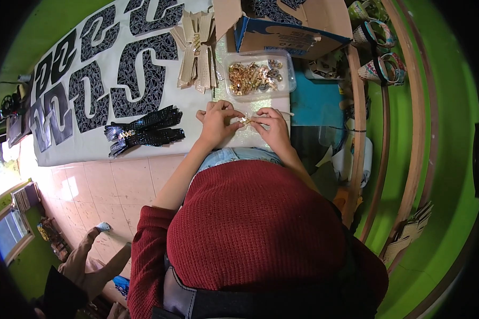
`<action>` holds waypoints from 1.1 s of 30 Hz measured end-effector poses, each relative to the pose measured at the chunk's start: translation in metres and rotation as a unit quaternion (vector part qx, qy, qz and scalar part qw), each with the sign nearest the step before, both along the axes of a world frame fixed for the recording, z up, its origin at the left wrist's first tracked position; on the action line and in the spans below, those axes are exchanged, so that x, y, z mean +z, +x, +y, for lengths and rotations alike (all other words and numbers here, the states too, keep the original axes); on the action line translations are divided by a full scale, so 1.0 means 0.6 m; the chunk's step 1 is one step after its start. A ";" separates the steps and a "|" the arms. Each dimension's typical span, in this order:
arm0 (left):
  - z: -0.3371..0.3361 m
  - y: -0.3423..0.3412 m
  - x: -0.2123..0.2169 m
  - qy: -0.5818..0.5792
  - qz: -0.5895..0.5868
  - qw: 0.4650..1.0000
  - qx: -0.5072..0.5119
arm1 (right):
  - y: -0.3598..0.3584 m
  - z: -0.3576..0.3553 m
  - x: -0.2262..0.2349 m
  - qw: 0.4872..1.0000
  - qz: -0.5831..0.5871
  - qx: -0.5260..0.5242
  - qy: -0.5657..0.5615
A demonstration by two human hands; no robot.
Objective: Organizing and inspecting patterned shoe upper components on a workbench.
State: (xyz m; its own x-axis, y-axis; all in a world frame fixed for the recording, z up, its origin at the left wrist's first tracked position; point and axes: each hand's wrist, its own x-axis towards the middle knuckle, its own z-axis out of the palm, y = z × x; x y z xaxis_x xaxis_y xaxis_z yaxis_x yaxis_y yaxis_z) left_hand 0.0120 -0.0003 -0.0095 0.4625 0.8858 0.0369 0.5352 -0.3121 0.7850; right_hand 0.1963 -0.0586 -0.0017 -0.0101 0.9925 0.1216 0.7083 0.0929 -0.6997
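My left hand point(216, 121) and my right hand point(271, 126) meet over a pale glittery strip point(250, 139), fingertips pinching a small gold metal ornament point(245, 121) between them. Just beyond my hands stands a clear plastic tray point(289, 70) holding several gold metal fittings. A fan of cream-coloured straps point(197, 53) lies left of the tray. A bundle of shiny black straps point(143, 132) lies to the left of my left hand.
Black patterned cut-out shapes point(138, 74) lie on a white sheet across the left. A blue-edged cardboard box point(287, 34) stands behind the tray. Wooden shelf rails point(359, 122) with sandals run down the right. Another person point(85, 266) sits at lower left on the tiled floor.
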 end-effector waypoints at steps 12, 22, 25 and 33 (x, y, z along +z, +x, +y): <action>0.000 -0.001 0.000 -0.012 -0.015 1.000 0.004 | -0.004 -0.001 -0.001 1.000 0.002 -0.013 0.010; 0.000 -0.001 0.002 -0.016 -0.002 1.000 0.003 | -0.004 0.000 -0.002 1.000 0.007 -0.017 0.015; -0.002 -0.001 0.005 -0.003 0.022 1.000 0.006 | -0.004 0.000 -0.001 1.000 0.015 -0.019 0.009; -0.002 -0.001 0.002 -0.004 0.011 1.000 0.007 | -0.004 0.000 -0.002 1.000 0.005 -0.018 0.007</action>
